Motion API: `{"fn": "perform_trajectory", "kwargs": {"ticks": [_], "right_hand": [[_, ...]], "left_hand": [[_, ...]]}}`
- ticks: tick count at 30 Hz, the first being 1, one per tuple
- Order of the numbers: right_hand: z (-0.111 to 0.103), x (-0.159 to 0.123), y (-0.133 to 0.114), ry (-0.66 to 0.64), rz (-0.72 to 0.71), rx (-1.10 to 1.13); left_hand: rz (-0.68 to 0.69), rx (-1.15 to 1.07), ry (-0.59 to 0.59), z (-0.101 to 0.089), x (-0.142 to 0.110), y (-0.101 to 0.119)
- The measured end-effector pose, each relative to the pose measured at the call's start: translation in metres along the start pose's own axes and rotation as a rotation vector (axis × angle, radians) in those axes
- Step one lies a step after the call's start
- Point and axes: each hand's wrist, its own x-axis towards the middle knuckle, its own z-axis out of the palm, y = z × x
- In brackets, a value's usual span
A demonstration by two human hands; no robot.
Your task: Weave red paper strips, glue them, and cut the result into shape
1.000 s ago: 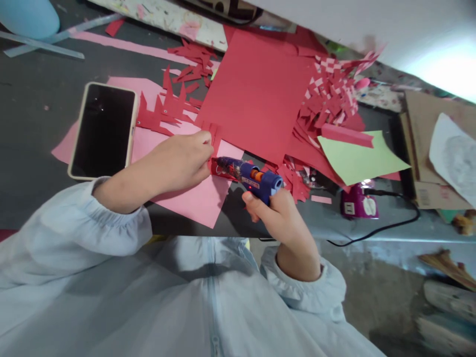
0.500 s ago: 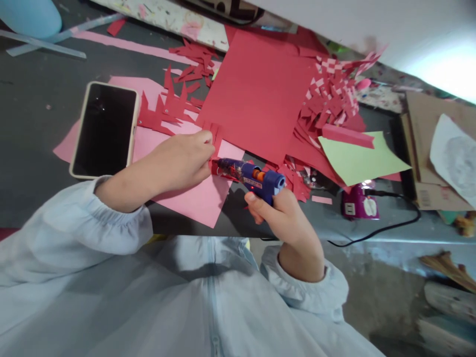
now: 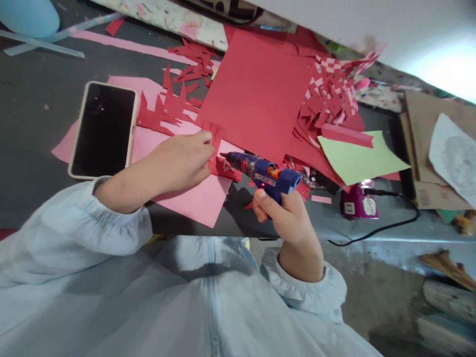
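In my right hand (image 3: 284, 213) is a blue hot glue gun (image 3: 266, 176), its small red light showing and its nozzle pointing left. My left hand (image 3: 188, 158) is closed over a red paper piece (image 3: 225, 169) that lies on pink paper (image 3: 203, 206); the fingertips are partly hidden from above. The nozzle is just above the red piece, to the right of my left fingers. Cut red paper shapes (image 3: 167, 109) with pointed tips lie beyond my left wrist. A large red sheet (image 3: 256, 94) lies behind both hands.
A phone (image 3: 104, 129) lies at the left. Woven red and pink paper strips (image 3: 330, 89) are heaped at the back right, near a light green sheet (image 3: 362, 157). A purple power socket (image 3: 360, 202) with a black cable stands by the front edge; cardboard (image 3: 427, 163) lies far right.
My right hand has drawn the glue gun a little to the right, away from my left fingers, uncovering more of the red paper piece. My left hand has stayed in place.
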Motion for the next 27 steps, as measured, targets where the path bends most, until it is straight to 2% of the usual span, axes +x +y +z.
{"fn": "perform_trajectory", "kwargs": {"ticks": [8, 27], "right_hand": [[0.0044, 0.0037, 0.0026, -0.088, 0.031, 0.014], [0.0055, 0.0059, -0.0029, -0.063, 0.037, 0.027]], "left_hand": [[-0.007, 0.012, -0.013, -0.0023, 0.0008, 0.0005], [-0.006, -0.002, -0.011, -0.0016, 0.0002, 0.0002]]}}
